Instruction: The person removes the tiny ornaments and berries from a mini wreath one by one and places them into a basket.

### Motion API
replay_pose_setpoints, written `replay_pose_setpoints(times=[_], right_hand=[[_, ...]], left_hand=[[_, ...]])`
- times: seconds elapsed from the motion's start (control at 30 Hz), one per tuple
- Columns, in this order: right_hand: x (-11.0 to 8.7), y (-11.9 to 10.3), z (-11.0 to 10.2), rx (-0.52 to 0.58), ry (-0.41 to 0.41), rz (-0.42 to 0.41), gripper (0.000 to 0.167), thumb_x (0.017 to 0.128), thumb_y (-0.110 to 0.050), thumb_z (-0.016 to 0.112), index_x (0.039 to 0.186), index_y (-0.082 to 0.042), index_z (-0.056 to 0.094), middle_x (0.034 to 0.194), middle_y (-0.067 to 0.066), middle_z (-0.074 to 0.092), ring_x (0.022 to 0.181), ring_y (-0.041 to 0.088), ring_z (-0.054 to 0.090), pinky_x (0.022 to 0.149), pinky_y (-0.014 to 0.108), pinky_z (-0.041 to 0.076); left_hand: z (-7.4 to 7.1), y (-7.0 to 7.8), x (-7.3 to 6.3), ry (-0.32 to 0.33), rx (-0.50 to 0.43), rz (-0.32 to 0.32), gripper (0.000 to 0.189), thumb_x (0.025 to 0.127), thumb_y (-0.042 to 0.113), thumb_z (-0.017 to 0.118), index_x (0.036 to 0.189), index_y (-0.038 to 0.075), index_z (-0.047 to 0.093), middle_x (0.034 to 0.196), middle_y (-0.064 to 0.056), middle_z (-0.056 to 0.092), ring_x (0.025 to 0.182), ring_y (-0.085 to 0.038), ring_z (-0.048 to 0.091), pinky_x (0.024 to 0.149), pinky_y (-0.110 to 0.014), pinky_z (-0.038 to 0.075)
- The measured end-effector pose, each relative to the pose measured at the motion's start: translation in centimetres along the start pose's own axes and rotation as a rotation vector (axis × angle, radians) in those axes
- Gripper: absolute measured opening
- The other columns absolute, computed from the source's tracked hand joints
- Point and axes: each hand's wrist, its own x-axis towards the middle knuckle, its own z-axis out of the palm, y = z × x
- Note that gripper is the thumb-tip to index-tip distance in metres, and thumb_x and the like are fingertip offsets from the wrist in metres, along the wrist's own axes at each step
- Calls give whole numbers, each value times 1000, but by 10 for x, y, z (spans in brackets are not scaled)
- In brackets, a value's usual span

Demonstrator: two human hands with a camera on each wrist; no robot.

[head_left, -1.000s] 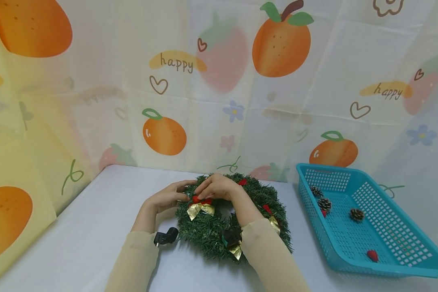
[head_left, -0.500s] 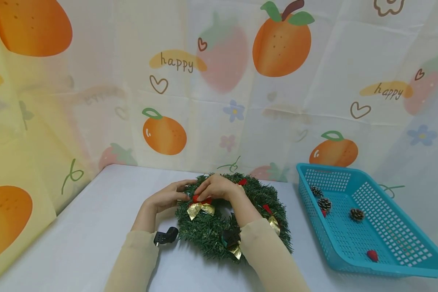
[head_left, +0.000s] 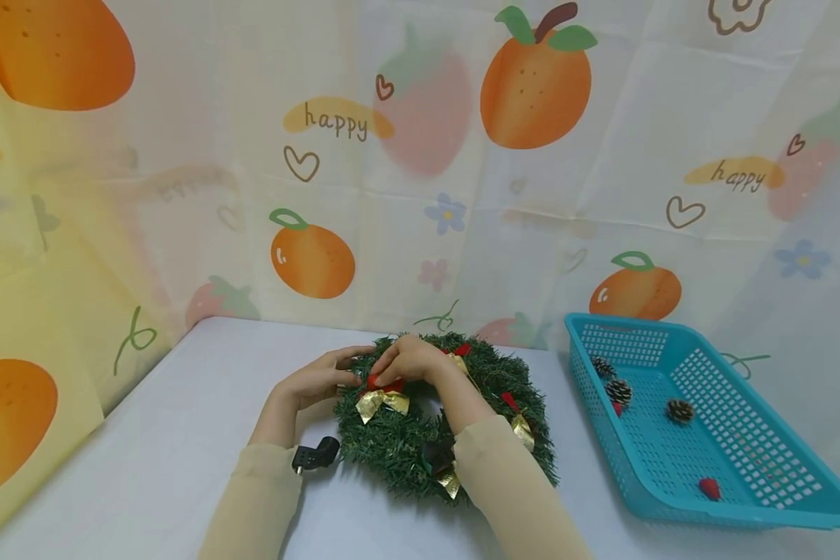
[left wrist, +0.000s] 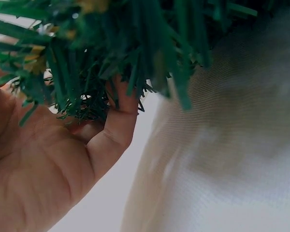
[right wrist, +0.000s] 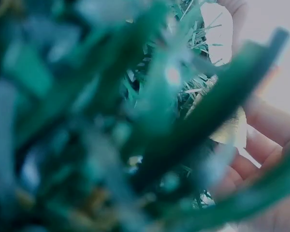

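A green artificial pine wreath point(head_left: 385, 451) lies flat on the white table. My left hand point(head_left: 315, 381) curls round its left edge; in the left wrist view a bent finger point(left wrist: 117, 130) reaches in among the needles. Over the wreath's upper left arches my right hand point(head_left: 416, 359), pinching the red top of a red and gold bow point(head_left: 383, 403). Its fingertips partly cover the red part. In the right wrist view blurred needles hide much of the hand point(right wrist: 266, 135). More bows sit on the wreath: one at the right point(head_left: 522, 430), one at the front point(head_left: 449, 482), one at the back point(head_left: 460, 359).
To the right stands a blue plastic basket point(head_left: 630, 467). Inside lie several pine cones point(head_left: 680, 411) and small red pieces, one point(head_left: 709, 488) near the front. A fruit-patterned cloth point(head_left: 406, 233) hangs behind the table.
The head view has shifted slightly. Both hands stay at the same places on the wreath and bow, with hardly any movement.
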Motion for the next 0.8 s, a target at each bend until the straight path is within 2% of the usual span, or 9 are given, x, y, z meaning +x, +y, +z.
replay_pose_setpoints(times=[0.17, 0.47, 0.63, 0.8], right_hand=[[0, -3, -2, -11, -23, 18, 24, 87, -14, 74, 109, -4, 76, 113, 13, 74, 82, 12, 59, 71, 25, 45], [-1, -8, -10, 68, -42, 77, 23, 88, -11, 73, 109, -3, 76, 104, 10, 76, 69, 10, 55, 77, 29, 52], [-3, -11, -13, 104, -53, 84, 25, 89, -9, 71, 112, -1, 75, 116, 13, 73, 77, 11, 61, 78, 25, 54], [-6, -12, -16, 171, -45, 90, 25, 90, -6, 70, 113, 1, 73, 119, 16, 71, 88, 15, 68, 84, 29, 57]], left_hand=[[-1, -2, 1, 6, -3, -1, 67, 95, 13, 56, 156, 18, 29, 165, -21, 15, 139, -40, 39, 106, -48, 41], [0, 0, 0, 13, 0, -4, 68, 94, 12, 56, 156, 19, 29, 166, -21, 13, 143, -44, 35, 110, -56, 38], [0, 0, 0, 17, 3, -9, 68, 94, 12, 56, 156, 19, 30, 166, -20, 10, 143, -43, 34, 109, -53, 39], [1, 0, 2, 19, 11, -17, 67, 94, 12, 56, 156, 20, 31, 166, -19, 12, 141, -40, 37, 109, -53, 39]])
